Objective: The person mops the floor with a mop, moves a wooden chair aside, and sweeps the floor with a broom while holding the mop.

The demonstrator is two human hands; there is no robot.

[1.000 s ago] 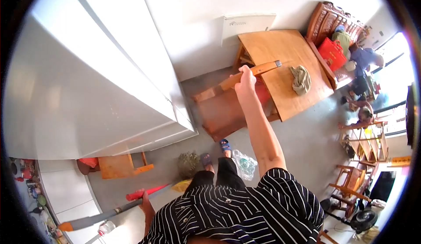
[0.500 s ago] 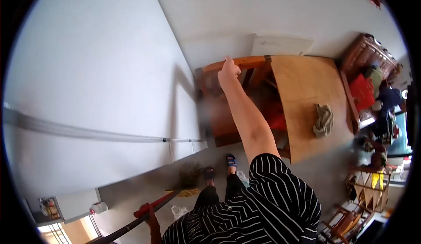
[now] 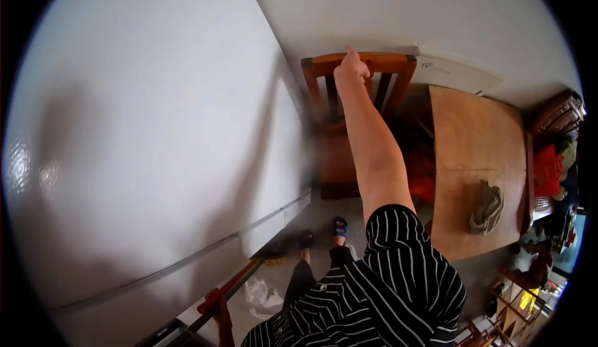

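My right arm reaches forward, and my right hand (image 3: 352, 68) is closed over the top rail of a wooden chair (image 3: 389, 62) with a slatted back. The chair stands between a tall white panel and a wooden table. Low at the left, my left hand (image 3: 215, 301) is wrapped round the red handle of a broom (image 3: 240, 278). That handle slants toward the floor, where yellowish bristles (image 3: 275, 261) show near my feet. A dark pole runs alongside the red handle; whether it is a separate tool I cannot tell.
The white panel (image 3: 156, 110) fills the left side. A wooden table (image 3: 476, 129) with a crumpled cloth (image 3: 487, 209) is at right. A pale board (image 3: 458, 70) leans on the wall. White plastic bags (image 3: 256, 291) lie by my feet. Wooden shelving (image 3: 514, 300) stands farther right.
The view has turned left. The chair, still in my right hand, has shifted away from the table, leaving a gap. My left hand keeps the broom, whose bristles now sit closer to the white panel.
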